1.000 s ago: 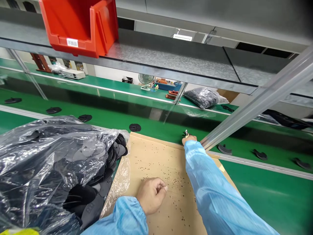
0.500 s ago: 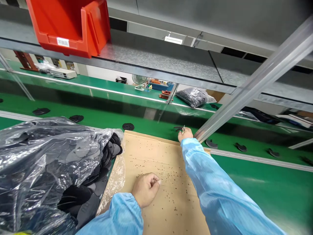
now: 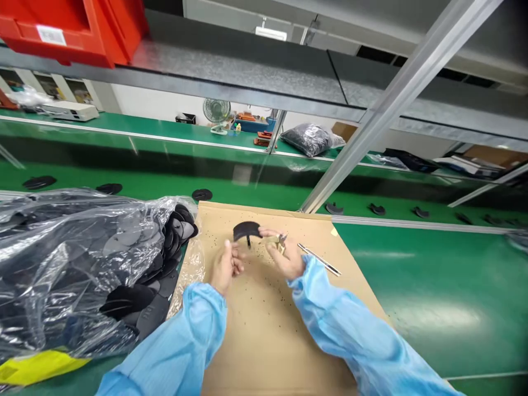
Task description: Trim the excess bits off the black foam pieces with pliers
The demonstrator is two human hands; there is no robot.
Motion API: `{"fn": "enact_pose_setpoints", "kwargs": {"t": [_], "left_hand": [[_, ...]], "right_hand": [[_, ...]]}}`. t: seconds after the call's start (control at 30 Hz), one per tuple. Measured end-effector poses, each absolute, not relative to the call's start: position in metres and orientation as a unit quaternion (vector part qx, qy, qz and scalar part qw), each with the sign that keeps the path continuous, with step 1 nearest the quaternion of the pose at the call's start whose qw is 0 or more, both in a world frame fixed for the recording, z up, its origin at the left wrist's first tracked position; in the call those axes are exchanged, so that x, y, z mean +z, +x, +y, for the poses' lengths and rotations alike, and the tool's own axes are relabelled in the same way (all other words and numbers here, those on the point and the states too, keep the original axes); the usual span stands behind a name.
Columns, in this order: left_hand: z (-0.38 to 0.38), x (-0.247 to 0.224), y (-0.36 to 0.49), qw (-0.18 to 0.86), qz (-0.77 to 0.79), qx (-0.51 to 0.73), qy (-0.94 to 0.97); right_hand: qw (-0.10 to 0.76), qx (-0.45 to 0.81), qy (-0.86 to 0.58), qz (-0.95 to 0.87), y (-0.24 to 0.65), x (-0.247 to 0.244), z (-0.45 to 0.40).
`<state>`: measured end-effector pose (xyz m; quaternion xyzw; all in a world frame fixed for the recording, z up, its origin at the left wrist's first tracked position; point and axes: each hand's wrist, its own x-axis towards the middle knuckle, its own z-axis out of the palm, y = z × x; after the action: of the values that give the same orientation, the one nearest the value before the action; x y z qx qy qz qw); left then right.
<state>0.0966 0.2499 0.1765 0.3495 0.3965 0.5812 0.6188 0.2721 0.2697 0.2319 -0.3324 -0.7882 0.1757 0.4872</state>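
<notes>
My right hand [image 3: 285, 254] is closed on a small pair of nippers [image 3: 281, 240] with pale yellowish handles. Its fingertips also pinch the right end of a black curved plastic part [image 3: 246, 229], which has a short stem hanging from its underside. Just left of and below that part is my left hand [image 3: 226, 267], thumb raised and fingers loosely bent, with nothing visible in it. Both hands are over a brown cardboard sheet [image 3: 256, 346] scattered with tiny black bits. A slim black-and-silver stick, perhaps a pen or craft knife [image 3: 319, 259], lies right of my right hand.
A clear plastic bag [image 3: 82, 247] of flat black parts lies at left. More black parts [image 3: 202, 194] sit along the green belt [image 3: 247, 192] behind the cardboard. A slanted metal post [image 3: 342, 170] rises at right. Overhead, a red bin [image 3: 78, 33] stands on a shelf.
My right hand has come back from the belt to over the cardboard, with a black curved part in its fingers. My left hand has moved up towards it and loosened. The view has shifted.
</notes>
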Motion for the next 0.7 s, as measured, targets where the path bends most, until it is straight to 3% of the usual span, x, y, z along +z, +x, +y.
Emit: {"fn": "enact_pose_setpoints", "kwargs": {"t": [0.1,0.23,0.33,0.47,0.57,0.7], "left_hand": [[0.254,0.183,0.093,0.664,0.361,0.592,0.279],[0.253,0.184,0.091,0.656,0.385,0.583,0.286],[0.249,0.184,0.090,0.670,0.353,0.592,0.274],[0.248,0.188,0.085,0.705,0.333,0.587,0.217],[0.249,0.192,0.082,0.725,0.338,0.579,0.158],[0.247,0.196,0.081,0.756,0.332,0.547,0.142]], "right_hand": [[0.475,0.273,-0.315,-0.775,0.261,0.207,0.242],[0.547,0.312,-0.375,-0.680,0.260,0.182,0.237],[0.541,0.249,-0.459,-0.659,0.264,0.180,0.235],[0.452,0.134,-0.490,-0.733,0.267,0.184,0.227],[0.395,0.123,-0.475,-0.777,0.264,0.181,0.226],[0.406,0.081,-0.471,-0.779,0.263,0.172,0.234]]}}
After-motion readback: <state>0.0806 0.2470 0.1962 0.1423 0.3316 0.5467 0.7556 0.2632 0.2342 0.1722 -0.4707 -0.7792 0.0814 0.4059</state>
